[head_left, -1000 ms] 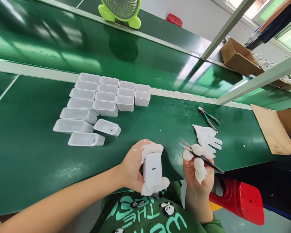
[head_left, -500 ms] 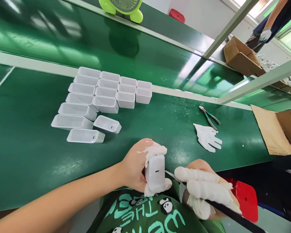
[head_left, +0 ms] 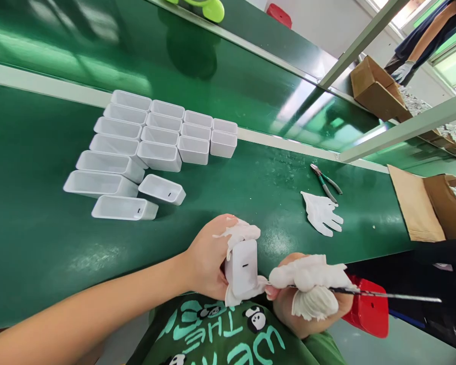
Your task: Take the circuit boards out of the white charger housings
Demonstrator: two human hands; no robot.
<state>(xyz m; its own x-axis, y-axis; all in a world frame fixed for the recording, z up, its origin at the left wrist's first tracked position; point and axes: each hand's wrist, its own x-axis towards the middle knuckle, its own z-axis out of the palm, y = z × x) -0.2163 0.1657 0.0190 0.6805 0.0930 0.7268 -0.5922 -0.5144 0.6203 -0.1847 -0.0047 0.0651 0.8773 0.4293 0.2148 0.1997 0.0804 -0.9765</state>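
Note:
My left hand (head_left: 209, 256), with white coverings on its fingers and thumb, is closed around a white plastic box (head_left: 242, 268). The box has a small dark slot in the face turned up to me. My right hand (head_left: 307, 291), its fingers wrapped in white too, grips a slim dark-handled tool (head_left: 395, 295) with a thin metal tip. That tip is close to the lower right edge of the box; whether it touches is unclear. Two slotted open boxes, a front one (head_left: 117, 208) and another (head_left: 161, 188), lie left of my hands.
Rows of open white boxes (head_left: 116, 144) fill the back left of the green table (head_left: 220, 192). To the right lie cutting pliers (head_left: 325, 182) and a white glove (head_left: 321, 213). A cardboard box (head_left: 427, 203) stands at the right edge. Another person's gloved hand (head_left: 403, 72) is beyond the frame posts.
My right hand has turned the tool so its rear end, earlier angled toward me, now points right. My left hand keeps the box nearly in place. The view has shifted slightly.

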